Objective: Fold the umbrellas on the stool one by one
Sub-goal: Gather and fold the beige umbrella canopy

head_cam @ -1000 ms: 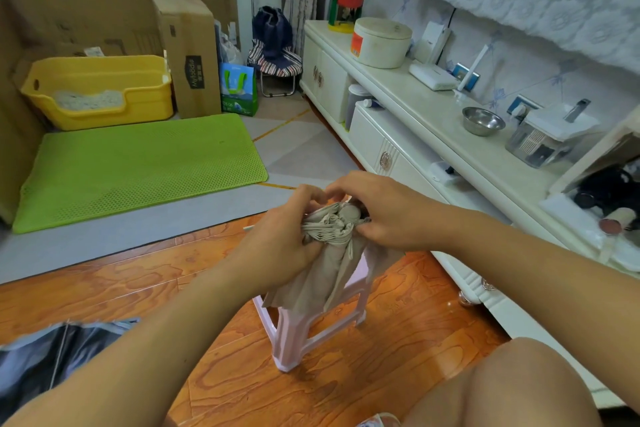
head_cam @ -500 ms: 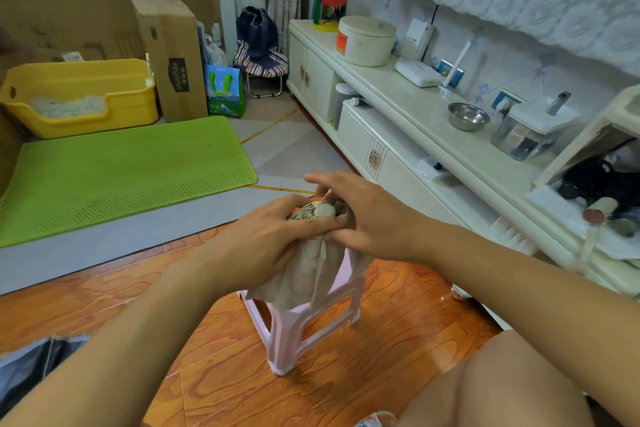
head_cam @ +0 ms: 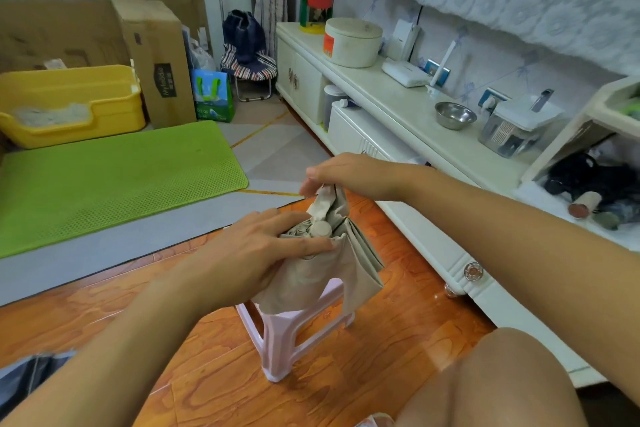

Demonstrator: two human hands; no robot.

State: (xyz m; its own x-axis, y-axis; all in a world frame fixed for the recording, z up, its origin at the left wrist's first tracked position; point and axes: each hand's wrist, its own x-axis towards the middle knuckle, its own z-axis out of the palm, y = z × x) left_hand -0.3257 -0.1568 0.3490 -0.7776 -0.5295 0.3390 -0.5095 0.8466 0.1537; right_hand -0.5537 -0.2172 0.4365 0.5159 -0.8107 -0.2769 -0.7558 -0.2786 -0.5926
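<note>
Both hands hold the umbrella point(head_cam: 322, 263) — left hand point(head_cam: 263, 253) wraps it; right hand point(head_cam: 332, 175) pinches its canopy above.

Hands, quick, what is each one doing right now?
Left hand: grips the bunched top of the beige umbrella.
Right hand: pinches a flap of the umbrella's fabric, pulling it up.

Bright, even daylight; glare on the floor point(head_cam: 398, 340) (edges bend, fisheye)
</note>
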